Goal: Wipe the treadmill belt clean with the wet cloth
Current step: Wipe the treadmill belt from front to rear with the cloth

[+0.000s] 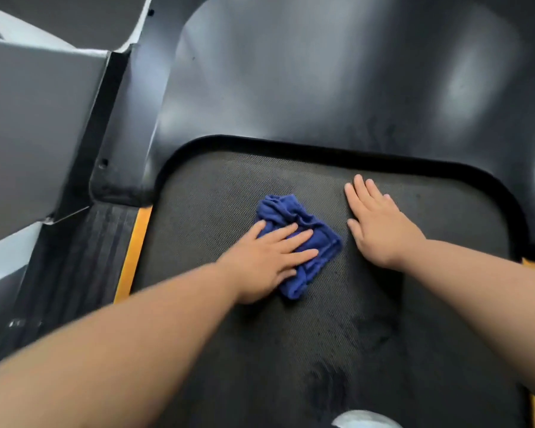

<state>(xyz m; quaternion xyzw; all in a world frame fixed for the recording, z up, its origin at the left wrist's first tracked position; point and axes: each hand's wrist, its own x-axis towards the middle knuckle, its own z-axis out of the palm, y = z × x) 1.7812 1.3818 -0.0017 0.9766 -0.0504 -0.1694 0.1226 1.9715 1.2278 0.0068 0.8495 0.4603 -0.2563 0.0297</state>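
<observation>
The black textured treadmill belt (217, 199) fills the middle and lower part of the view. A crumpled blue cloth (294, 211) lies on it near the front end. My left hand (269, 257) presses flat on the cloth with straight fingers, covering its near left part. My right hand (377, 223) rests flat on the bare belt just right of the cloth, fingers straight and pointing forward. Darker wet patches (368, 329) show on the belt nearer to me.
The dark plastic motor cover (337, 81) rises just beyond the belt's front edge. A ribbed side rail (84, 257) with a yellow stripe (135, 251) runs along the left. A grey upright post (37, 125) stands at far left. Something pale (365, 420) shows at the bottom edge.
</observation>
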